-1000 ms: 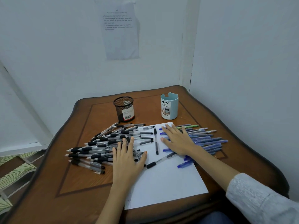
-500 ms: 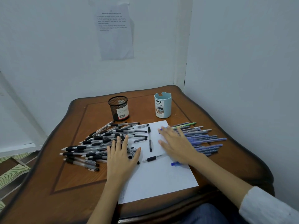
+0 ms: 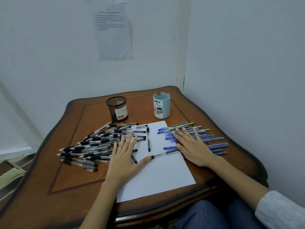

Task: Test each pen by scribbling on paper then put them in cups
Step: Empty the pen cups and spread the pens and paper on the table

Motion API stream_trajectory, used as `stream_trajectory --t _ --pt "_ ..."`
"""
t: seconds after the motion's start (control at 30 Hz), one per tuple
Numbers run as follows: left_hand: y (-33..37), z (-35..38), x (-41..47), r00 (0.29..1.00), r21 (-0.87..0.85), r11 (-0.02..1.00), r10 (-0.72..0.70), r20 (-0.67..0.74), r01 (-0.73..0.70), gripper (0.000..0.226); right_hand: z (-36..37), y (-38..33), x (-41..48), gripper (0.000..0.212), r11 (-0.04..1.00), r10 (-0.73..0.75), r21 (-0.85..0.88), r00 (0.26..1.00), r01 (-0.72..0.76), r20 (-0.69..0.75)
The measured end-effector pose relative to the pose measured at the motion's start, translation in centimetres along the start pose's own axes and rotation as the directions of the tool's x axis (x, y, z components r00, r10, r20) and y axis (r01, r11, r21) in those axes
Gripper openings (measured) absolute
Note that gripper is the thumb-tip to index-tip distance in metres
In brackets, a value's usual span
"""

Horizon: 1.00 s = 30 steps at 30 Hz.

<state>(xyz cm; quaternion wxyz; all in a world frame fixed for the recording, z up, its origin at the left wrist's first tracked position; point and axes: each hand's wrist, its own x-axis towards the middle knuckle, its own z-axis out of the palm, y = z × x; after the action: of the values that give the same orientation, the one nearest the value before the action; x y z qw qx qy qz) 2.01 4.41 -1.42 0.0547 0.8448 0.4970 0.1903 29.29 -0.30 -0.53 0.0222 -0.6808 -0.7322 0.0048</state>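
A white sheet of paper (image 3: 158, 176) lies in the middle of the wooden table (image 3: 69, 182). Left of it spreads a heap of black pens (image 3: 92, 144); right of it lies a row of blue pens (image 3: 212, 138). My left hand (image 3: 125, 157) lies flat, fingers spread, over the black heap's right edge and the paper. My right hand (image 3: 193, 147) rests flat with straight fingers on the blue pens. Two black pens lie loose on the paper: one upright (image 3: 148, 139), one slanted (image 3: 165, 153) by my left thumb. A black mesh cup (image 3: 117, 109) and a light blue cup (image 3: 161, 104) stand behind.
The table sits in a corner with walls close behind and to the right. A printed sheet (image 3: 113, 30) hangs on the back wall. My knees (image 3: 206, 214) are under the front edge. Patterned floor shows at the left.
My right hand has slid to the right, off the paper and onto the blue pens, pushing them together. My left hand stays flat on the black pens. The view has shifted slightly.
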Motion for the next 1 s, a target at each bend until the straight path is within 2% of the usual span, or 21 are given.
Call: stream_trajectory --t 0.07,0.1,0.17,0.33,0.57,0.67,0.8,1.0 --pt "0.1 0.0 0.0 1.0 -0.013 1.0 -0.003 -0.003 0.003 0.1 -0.6 -0.2 -0.1 0.058 0.998 0.033 0.056 0.999 -0.032 -0.006" --pt "0.1 0.0 0.0 1.0 -0.016 1.0 -0.011 -0.002 0.01 0.1 -0.9 -0.6 0.1 0.055 0.994 0.052 0.101 0.998 -0.05 -0.019" --pt "0.2 0.0 0.1 1.0 -0.016 1.0 -0.021 -0.002 0.021 0.1 -1.3 -1.6 0.7 0.059 0.985 0.074 0.158 0.997 -0.068 -0.033" --pt "0.3 -0.2 -0.1 1.0 -0.026 0.999 -0.021 0.011 0.021 0.098 -0.9 -2.7 2.3 0.068 0.986 0.098 0.131 0.994 -0.102 0.04" --pt "0.1 0.0 -0.1 1.0 -0.06 0.998 -0.008 0.0 0.008 0.092 -1.6 0.1 1.8 0.059 0.96 0.115 0.245 0.989 -0.135 0.096" --pt "0.1 0.0 0.0 1.0 -0.049 0.999 -0.012 0.008 0.012 0.093 -1.9 0.0 2.6 0.055 0.951 0.127 0.279 0.991 -0.133 0.038" --pt "0.0 0.1 0.1 1.0 -0.046 0.999 -0.013 0.02 0.014 0.092 -1.9 -1.9 5.2 0.057 0.977 0.08 0.2 0.997 -0.078 0.002" --pt "-0.3 0.3 0.2 1.0 -0.035 0.999 -0.018 0.026 0.018 0.091 -0.7 -3.8 8.1 0.051 1.0 -0.009 -0.022 0.999 0.01 0.054"
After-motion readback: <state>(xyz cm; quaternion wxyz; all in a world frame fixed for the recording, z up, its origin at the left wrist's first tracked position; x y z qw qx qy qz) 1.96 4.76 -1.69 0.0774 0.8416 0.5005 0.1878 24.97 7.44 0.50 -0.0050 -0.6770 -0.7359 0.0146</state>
